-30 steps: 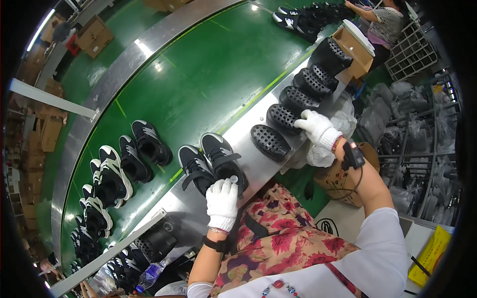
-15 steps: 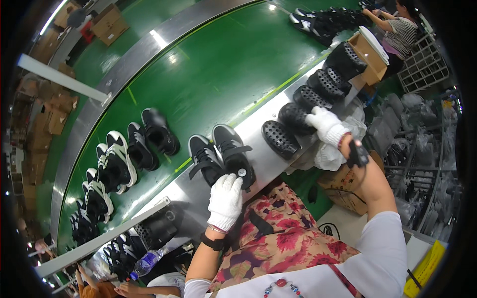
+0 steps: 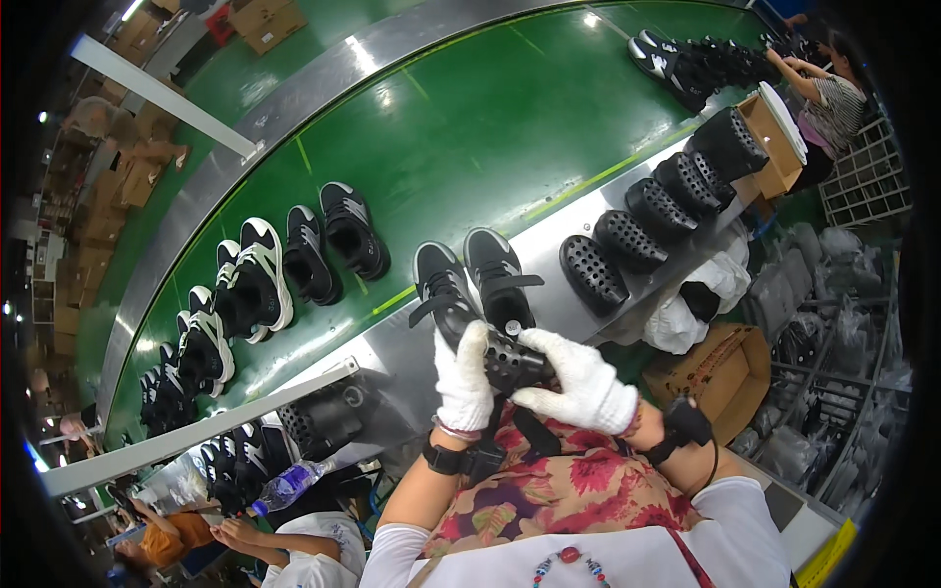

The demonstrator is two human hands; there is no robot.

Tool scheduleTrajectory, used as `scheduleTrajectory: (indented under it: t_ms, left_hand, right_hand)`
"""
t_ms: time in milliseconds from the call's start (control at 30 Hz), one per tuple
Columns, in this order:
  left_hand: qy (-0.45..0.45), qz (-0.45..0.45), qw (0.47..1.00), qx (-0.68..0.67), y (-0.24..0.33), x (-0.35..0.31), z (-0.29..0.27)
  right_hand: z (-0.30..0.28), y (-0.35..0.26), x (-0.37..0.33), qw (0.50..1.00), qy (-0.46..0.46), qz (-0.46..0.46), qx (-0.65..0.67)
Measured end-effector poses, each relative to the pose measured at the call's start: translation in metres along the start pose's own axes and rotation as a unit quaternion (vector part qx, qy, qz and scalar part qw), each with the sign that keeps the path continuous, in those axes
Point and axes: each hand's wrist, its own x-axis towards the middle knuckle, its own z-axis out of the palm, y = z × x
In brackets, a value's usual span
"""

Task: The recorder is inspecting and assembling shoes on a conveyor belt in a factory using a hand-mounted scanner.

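In front of my body, my white-gloved left hand [image 3: 463, 377] and white-gloved right hand [image 3: 580, 382] are closed on a black perforated shoe insert [image 3: 515, 361] from either side. It sits just over the heel ends of a pair of black and grey shoes, the left shoe [image 3: 443, 279] and the right shoe [image 3: 493, 263]. Both have their straps loose, toes pointing away from me. A small white round piece [image 3: 513, 328] shows at the heel of the right shoe. My hands partly cover the insert and the left shoe's heel.
More perforated inserts [image 3: 591, 274] line the metal ledge to the right, ending at a cardboard box [image 3: 769, 147]. Several black and white shoes [image 3: 257, 279] stand on the green conveyor [image 3: 441, 147] at left. A metal bar [image 3: 211, 431] crosses the lower left. Co-workers sit nearby.
My right hand has come from the row of inserts to in front of me, bringing one insert. My left hand has left the shoe's heel and now grips the insert too. The view has shifted.
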Motion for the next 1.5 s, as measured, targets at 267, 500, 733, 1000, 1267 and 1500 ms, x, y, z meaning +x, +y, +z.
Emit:
scheduleTrajectory:
  t_ms: [267,500,733,1000,1267,1500]
  left_hand:
    - [-0.056,0.226,0.804,0.546,0.002,0.026,-0.003]
    - [-0.201,0.246,0.634,0.705,-0.007,0.1,0.002]
    - [-0.174,0.32,0.683,0.633,-0.013,0.1,-0.01]
    - [-0.228,0.326,0.647,0.651,-0.017,0.098,-0.008]
    - [-0.07,0.359,0.64,0.675,-0.019,0.067,-0.016]
    - [-0.09,0.389,0.624,0.672,-0.023,0.07,-0.033]
  right_hand:
    - [0.007,0.026,-0.017,0.975,0.052,0.216,0.013]
    - [0.03,0.053,0.043,0.968,-0.022,0.16,-0.193]
    - [0.051,0.091,0.047,0.972,0.039,0.168,-0.16]
    - [0.061,0.148,0.077,0.945,-0.005,0.15,-0.292]
    - [0.039,0.141,0.062,0.971,0.02,0.211,0.111]
    - [0.023,0.119,0.089,0.847,0.12,0.274,0.439]
